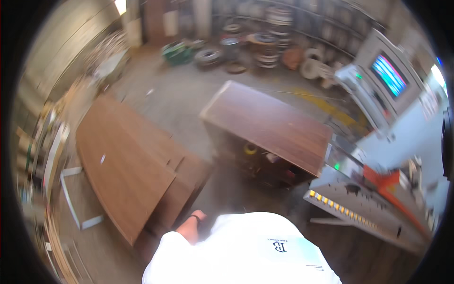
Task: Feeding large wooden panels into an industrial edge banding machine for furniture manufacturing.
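My left hand (200,216), with a dark band at its wrist, hangs low beside my body. It is small and smeared here, so its fingers cannot be made out. Nearest to it is the close edge of a stack of brown wood-look panels (127,165), just to its left; whether they touch, I cannot tell. A small pale mark lies on the top panel. Of my right hand nothing shows; my white shirt fills the lower middle.
Ahead stands a brown-topped table (274,125) with items on a shelf below. To the right is a machine (359,213) with a row of yellow parts and a lit screen (389,75). Rolls of edging (265,49) are stacked at the back. Long strips (52,161) line the left.
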Action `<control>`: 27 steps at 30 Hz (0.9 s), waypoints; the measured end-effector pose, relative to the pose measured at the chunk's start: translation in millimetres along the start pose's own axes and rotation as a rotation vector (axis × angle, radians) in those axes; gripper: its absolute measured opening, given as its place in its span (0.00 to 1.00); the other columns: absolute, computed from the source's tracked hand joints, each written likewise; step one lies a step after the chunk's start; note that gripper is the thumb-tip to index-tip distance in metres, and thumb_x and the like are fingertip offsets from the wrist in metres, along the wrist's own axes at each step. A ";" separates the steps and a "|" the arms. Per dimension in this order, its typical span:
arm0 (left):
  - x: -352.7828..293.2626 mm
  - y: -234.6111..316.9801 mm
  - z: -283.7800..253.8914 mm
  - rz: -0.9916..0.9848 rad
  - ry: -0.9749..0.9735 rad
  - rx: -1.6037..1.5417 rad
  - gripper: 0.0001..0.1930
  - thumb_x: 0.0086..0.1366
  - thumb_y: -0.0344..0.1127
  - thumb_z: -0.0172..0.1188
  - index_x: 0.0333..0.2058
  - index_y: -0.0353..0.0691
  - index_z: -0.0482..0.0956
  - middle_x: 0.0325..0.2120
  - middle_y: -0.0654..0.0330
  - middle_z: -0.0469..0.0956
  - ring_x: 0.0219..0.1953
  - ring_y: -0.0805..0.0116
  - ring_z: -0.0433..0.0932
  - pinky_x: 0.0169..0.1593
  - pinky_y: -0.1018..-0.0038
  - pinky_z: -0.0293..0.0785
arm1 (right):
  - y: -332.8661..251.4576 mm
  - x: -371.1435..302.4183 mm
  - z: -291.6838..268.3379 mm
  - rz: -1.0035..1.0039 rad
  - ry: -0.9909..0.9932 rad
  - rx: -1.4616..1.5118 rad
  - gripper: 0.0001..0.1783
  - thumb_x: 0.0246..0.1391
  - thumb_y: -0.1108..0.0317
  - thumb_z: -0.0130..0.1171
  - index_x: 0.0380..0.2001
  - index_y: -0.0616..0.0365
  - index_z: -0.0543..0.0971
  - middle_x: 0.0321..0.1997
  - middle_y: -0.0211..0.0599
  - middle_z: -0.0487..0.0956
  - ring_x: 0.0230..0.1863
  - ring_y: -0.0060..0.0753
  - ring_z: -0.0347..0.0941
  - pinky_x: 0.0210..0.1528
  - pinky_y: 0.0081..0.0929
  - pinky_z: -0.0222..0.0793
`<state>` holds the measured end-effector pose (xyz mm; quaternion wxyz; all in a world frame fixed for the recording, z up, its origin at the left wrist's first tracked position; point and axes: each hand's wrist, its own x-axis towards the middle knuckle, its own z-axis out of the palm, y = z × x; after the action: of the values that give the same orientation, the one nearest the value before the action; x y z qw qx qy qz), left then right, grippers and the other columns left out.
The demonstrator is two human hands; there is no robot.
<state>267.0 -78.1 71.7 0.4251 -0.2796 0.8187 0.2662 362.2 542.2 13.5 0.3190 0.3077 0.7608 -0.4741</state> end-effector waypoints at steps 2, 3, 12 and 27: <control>-20.9 -31.6 25.7 -0.063 -0.016 -0.116 0.14 0.54 0.39 0.56 0.32 0.36 0.85 0.32 0.49 0.83 0.38 0.56 0.82 0.46 0.66 0.75 | -20.1 27.1 -26.4 -0.043 -0.058 -0.119 0.25 0.52 0.49 0.61 0.39 0.64 0.82 0.40 0.46 0.83 0.43 0.38 0.77 0.49 0.34 0.69; -39.8 -46.4 38.3 -0.047 0.056 -0.230 0.13 0.54 0.37 0.55 0.29 0.36 0.85 0.27 0.52 0.83 0.31 0.56 0.82 0.40 0.65 0.75 | -34.3 40.7 -35.7 -0.074 -0.095 -0.181 0.25 0.52 0.50 0.61 0.38 0.64 0.82 0.39 0.46 0.83 0.42 0.38 0.77 0.49 0.34 0.70; -114.1 -73.2 214.2 -0.054 0.440 -0.909 0.09 0.60 0.35 0.55 0.33 0.39 0.83 0.26 0.62 0.82 0.29 0.69 0.79 0.37 0.69 0.75 | -235.9 80.1 0.5 -0.439 -0.317 -0.609 0.15 0.53 0.60 0.61 0.31 0.64 0.82 0.28 0.40 0.82 0.30 0.30 0.77 0.36 0.30 0.73; -98.8 -233.8 109.4 -0.265 0.495 -1.722 0.11 0.70 0.40 0.53 0.44 0.40 0.74 0.30 0.59 0.80 0.26 0.70 0.79 0.24 0.75 0.74 | -385.8 15.0 230.2 -0.405 -0.559 -0.552 0.13 0.57 0.65 0.57 0.36 0.65 0.82 0.28 0.35 0.82 0.26 0.23 0.76 0.29 0.22 0.71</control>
<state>534.4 -145.7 54.5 -0.0923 -0.6419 0.3653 0.6678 100.4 194.2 124.6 0.4835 -0.0843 0.7882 -0.3712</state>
